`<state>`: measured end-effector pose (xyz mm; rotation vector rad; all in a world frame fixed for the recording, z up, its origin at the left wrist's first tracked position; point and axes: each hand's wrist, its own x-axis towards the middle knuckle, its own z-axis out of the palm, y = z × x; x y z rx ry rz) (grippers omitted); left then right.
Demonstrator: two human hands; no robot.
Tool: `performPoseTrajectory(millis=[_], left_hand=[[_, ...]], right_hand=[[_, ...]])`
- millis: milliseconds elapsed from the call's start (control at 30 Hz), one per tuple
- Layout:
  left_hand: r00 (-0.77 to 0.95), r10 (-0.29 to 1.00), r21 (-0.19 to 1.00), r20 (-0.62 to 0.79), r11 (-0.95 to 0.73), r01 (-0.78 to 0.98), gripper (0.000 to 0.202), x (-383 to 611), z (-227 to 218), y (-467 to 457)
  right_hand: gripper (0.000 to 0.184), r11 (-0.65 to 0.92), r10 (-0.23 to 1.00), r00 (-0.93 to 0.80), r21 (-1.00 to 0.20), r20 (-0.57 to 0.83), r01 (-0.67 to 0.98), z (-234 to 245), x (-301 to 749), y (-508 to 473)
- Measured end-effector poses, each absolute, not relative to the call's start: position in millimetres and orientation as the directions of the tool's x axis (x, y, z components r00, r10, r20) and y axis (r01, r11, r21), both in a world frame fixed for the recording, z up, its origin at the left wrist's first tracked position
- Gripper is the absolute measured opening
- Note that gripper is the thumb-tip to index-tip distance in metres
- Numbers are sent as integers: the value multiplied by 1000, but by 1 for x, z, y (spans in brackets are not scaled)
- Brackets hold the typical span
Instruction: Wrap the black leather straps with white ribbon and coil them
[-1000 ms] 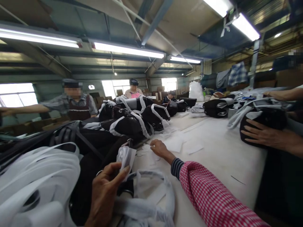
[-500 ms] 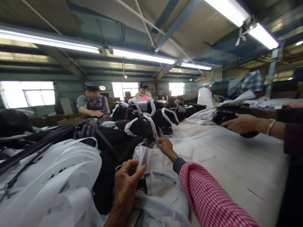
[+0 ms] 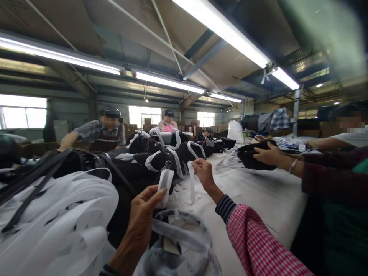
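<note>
My left hand (image 3: 142,209) pinches a flat piece wrapped in white material (image 3: 166,183) between thumb and fingers, with a small metal buckle (image 3: 168,165) at its top end. To the right of it, my right hand (image 3: 206,174) is closed on the upper end of a narrow white strip (image 3: 191,186), which hangs down above the table. The two hands are apart. Below them lies a coiled strap in whitish wrapping (image 3: 198,245). A large bundle of loose white strips (image 3: 71,214) lies left of my left hand.
Black bags with white-wrapped handles (image 3: 161,159) are heaped ahead. Dark straps (image 3: 37,191) cross the pile at left. On the right, a co-worker's hand (image 3: 270,155) holds a black bag (image 3: 254,157) over the white table (image 3: 253,203). Other people sit around the table.
The white strip now hangs freely from my right hand. My left hand's wrapped piece shows flatter. The view has turned right, and the co-worker at left has stretched an arm outward.
</note>
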<state>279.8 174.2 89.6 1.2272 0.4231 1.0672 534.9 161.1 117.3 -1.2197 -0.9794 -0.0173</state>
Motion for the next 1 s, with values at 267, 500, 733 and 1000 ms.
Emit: performPoseTrajectory(millis=[267, 500, 733, 1000], left_hand=[[602, 756, 873, 258, 86, -481, 40, 280, 106, 160], [683, 691, 921, 234, 66, -383, 40, 270, 118, 143], [687, 692, 975, 219, -131, -179, 32, 248, 124, 102], [558, 801, 973, 215, -222, -56, 28, 205, 140, 74]], right_hand=[[29, 383, 720, 503, -878, 479, 288, 123, 479, 100], [30, 332, 856, 412, -943, 311, 23, 107, 442, 50], [55, 440, 838, 413, -889, 357, -125, 117, 409, 41], [38, 279, 959, 130, -928, 253, -249, 95, 374, 5]])
